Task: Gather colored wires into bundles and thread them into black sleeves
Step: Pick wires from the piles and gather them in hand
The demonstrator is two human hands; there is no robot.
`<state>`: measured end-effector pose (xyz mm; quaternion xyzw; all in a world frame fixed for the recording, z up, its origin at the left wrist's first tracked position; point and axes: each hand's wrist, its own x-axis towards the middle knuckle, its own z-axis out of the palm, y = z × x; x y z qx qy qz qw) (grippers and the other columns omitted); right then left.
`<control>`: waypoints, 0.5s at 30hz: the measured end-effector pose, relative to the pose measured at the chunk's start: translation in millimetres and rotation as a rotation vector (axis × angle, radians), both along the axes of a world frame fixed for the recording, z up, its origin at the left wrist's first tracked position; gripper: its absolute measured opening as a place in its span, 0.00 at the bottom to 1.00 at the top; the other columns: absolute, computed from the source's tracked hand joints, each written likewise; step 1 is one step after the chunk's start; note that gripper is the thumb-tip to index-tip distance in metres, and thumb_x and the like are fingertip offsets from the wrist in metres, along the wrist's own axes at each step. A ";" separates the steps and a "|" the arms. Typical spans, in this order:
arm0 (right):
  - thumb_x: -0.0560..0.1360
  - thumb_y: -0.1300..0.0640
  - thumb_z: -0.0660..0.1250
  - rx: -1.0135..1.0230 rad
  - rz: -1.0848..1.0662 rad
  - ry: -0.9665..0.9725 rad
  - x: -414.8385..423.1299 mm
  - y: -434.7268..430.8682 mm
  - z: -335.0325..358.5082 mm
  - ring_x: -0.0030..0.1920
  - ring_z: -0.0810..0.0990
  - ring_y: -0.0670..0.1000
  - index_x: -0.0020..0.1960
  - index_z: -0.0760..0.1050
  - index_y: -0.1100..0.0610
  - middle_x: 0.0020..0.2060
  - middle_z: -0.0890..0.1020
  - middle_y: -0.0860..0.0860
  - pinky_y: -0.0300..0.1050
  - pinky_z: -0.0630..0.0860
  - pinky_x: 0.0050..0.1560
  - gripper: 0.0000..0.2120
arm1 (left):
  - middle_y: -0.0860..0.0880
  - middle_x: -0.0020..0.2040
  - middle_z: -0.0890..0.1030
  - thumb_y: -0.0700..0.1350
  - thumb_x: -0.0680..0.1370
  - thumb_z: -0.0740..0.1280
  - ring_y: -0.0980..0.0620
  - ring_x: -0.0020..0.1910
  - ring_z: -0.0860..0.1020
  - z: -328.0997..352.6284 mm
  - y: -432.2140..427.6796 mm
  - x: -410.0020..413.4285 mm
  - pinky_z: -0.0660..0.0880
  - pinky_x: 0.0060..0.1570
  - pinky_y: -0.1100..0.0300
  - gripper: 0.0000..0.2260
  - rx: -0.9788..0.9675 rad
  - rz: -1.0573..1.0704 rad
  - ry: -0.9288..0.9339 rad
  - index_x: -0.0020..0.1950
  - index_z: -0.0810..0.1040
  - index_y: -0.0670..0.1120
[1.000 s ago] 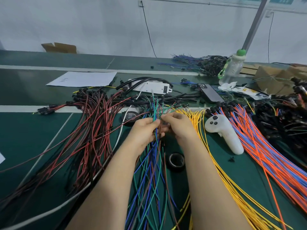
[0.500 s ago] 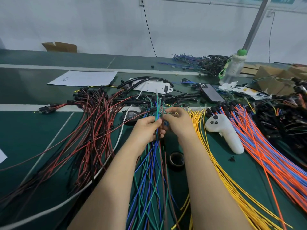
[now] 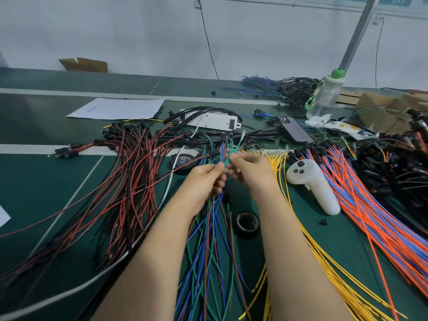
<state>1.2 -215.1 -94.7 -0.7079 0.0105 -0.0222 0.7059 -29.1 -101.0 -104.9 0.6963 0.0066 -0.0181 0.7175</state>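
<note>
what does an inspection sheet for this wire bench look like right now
surface: green bench with white stripes
job's things: green-blue wires under the hands, tips raised; red-black wires left; yellow wires and orange-blue wires right; black tubing behind
clutter: controller, tape roll, phone, bottle, paper, power strip
hands: left hand and right hand both pinch the green-blue wires near their tips
cables: white cable across the bench at left; black cable down the wall
surroundings: white wall, grey pole, cardboard box
</note>
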 end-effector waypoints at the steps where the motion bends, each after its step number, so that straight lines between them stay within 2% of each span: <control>1: 0.78 0.63 0.65 -0.072 -0.009 -0.019 0.1 -0.5 -0.1 0.21 0.73 0.41 0.34 0.74 0.59 0.26 0.77 0.50 0.32 0.71 0.27 0.13 | 0.47 0.34 0.72 0.42 0.82 0.58 0.60 0.24 0.74 -1.4 0.2 0.2 0.71 0.29 0.70 0.12 -0.070 0.009 0.031 0.39 0.73 0.44; 3: 0.77 0.61 0.66 -0.189 -0.035 -0.064 1.0 -0.7 0.0 0.26 0.74 0.45 0.34 0.74 0.57 0.28 0.77 0.51 0.38 0.72 0.34 0.12 | 0.47 0.37 0.75 0.40 0.81 0.59 0.60 0.28 0.77 -2.3 0.5 0.9 0.74 0.33 0.68 0.09 -0.203 0.030 0.078 0.43 0.74 0.42; 5: 0.77 0.61 0.66 -0.161 -0.040 -0.098 1.0 -0.1 0.7 0.29 0.73 0.47 0.35 0.74 0.57 0.29 0.76 0.51 0.40 0.71 0.37 0.11 | 0.47 0.37 0.75 0.40 0.81 0.59 0.59 0.27 0.77 -1.0 1.6 3.2 0.74 0.32 0.68 0.08 -0.265 0.027 0.093 0.43 0.74 0.42; 8: 0.77 0.62 0.66 -0.109 -0.031 -0.095 0.6 0.3 0.3 0.28 0.72 0.46 0.35 0.74 0.57 0.28 0.76 0.51 0.39 0.71 0.35 0.11 | 0.46 0.35 0.74 0.40 0.81 0.59 0.59 0.26 0.75 -2.3 3.2 4.7 0.73 0.31 0.67 0.09 -0.255 0.016 0.095 0.42 0.74 0.41; 11: 0.76 0.59 0.66 -0.262 -0.076 -0.070 1.4 0.4 -4.3 0.35 0.74 0.52 0.34 0.73 0.56 0.32 0.77 0.53 0.50 0.73 0.43 0.12 | 0.46 0.36 0.75 0.39 0.81 0.60 0.59 0.27 0.77 -2.8 3.1 3.4 0.74 0.31 0.67 0.08 -0.200 0.025 0.082 0.42 0.74 0.41; 14: 0.74 0.58 0.68 -0.394 -0.134 -0.060 2.4 -0.3 -5.5 0.36 0.73 0.49 0.45 0.72 0.56 0.35 0.75 0.48 0.47 0.71 0.44 0.05 | 0.45 0.36 0.77 0.39 0.80 0.61 0.58 0.28 0.79 -2.8 0.3 1.8 0.75 0.29 0.67 0.07 -0.238 0.047 0.097 0.43 0.74 0.40; 15: 0.74 0.59 0.68 -0.416 -0.142 -0.064 1.7 -0.7 -4.2 0.36 0.73 0.48 0.48 0.72 0.56 0.35 0.74 0.47 0.44 0.70 0.42 0.06 | 0.45 0.36 0.78 0.39 0.80 0.62 0.57 0.29 0.80 -2.1 -0.4 0.9 0.75 0.28 0.67 0.06 -0.248 0.043 0.109 0.44 0.75 0.40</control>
